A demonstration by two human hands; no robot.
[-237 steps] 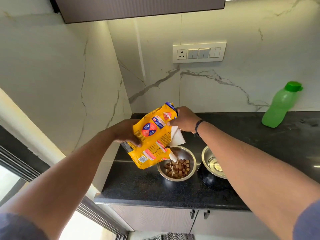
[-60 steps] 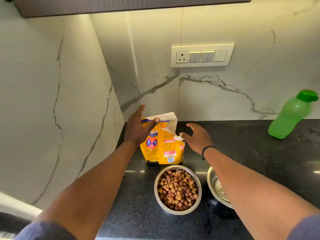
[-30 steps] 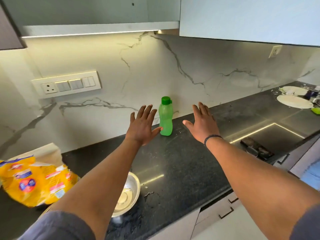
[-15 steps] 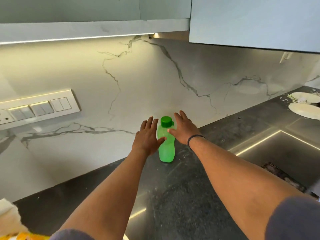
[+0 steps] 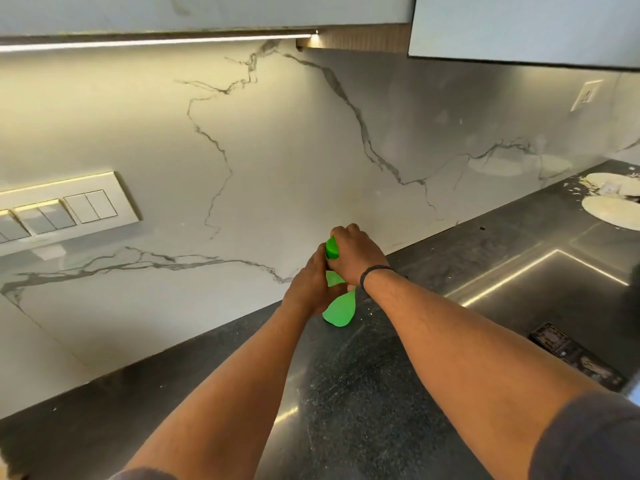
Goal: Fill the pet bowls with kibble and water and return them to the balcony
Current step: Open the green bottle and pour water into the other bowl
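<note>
Veined marble backsplash, black countertop, under-cabinet light strip.

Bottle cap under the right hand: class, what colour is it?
Green, darker than the bottle body. The cap shows only partly in the head view, under the right hand.

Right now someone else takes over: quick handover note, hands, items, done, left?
Left hand: wrapped around the body of the green bottle.
Right hand: closed over the bottle's cap, fingers curled round it.
Bottle stands on the dark countertop close to the marble wall, cap on; whether it is being loosened cannot be told.
Both bowls and the kibble bag are out of view, off to the left.
Done: kibble was poured into one bowl earlier and the bag set down.
Left: open the bottle, pour water into the second bowl, carry both bowls to the balcony.
</note>
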